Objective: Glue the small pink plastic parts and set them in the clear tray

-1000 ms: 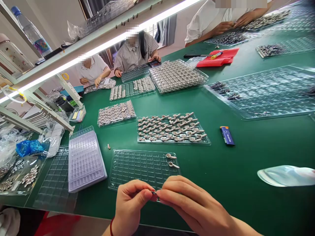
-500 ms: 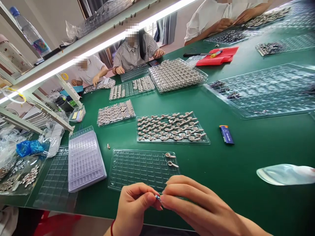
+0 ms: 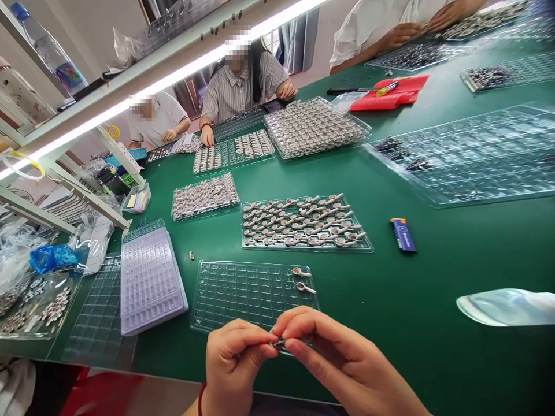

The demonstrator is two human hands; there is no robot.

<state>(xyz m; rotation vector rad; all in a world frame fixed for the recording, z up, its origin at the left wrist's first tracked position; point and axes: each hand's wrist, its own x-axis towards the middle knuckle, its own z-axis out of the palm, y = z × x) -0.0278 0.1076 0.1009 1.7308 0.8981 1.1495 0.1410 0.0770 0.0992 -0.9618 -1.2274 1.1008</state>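
Note:
My left hand (image 3: pixel 234 361), with a red cord at its wrist, pinches a tiny shiny part (image 3: pixel 277 345) between thumb and forefinger. The fingertips of my right hand (image 3: pixel 338 361) close on the other side of the same part; its exact kind is too small and covered to make out. Just beyond both hands lies a clear plastic compartment tray (image 3: pixel 243 294). Two small pale spoon-shaped pieces (image 3: pixel 306 287) rest in its right end. Behind it, another clear tray (image 3: pixel 303 222) carries rows of similar pale pieces.
On the left stands a stack of pale purple trays (image 3: pixel 150 283). A blue packet (image 3: pixel 403 236) and a clear curved object (image 3: pixel 503 306) lie to the right. Further back are a filled tray stack (image 3: pixel 316 130) and a wide clear tray (image 3: pixel 472 156). Several co-workers sit across the green table.
My hands have turned slightly about the small part, and my right fingers have bent more, with thumb and forefinger now on it. Across the table, a co-worker's hand has moved toward a tray.

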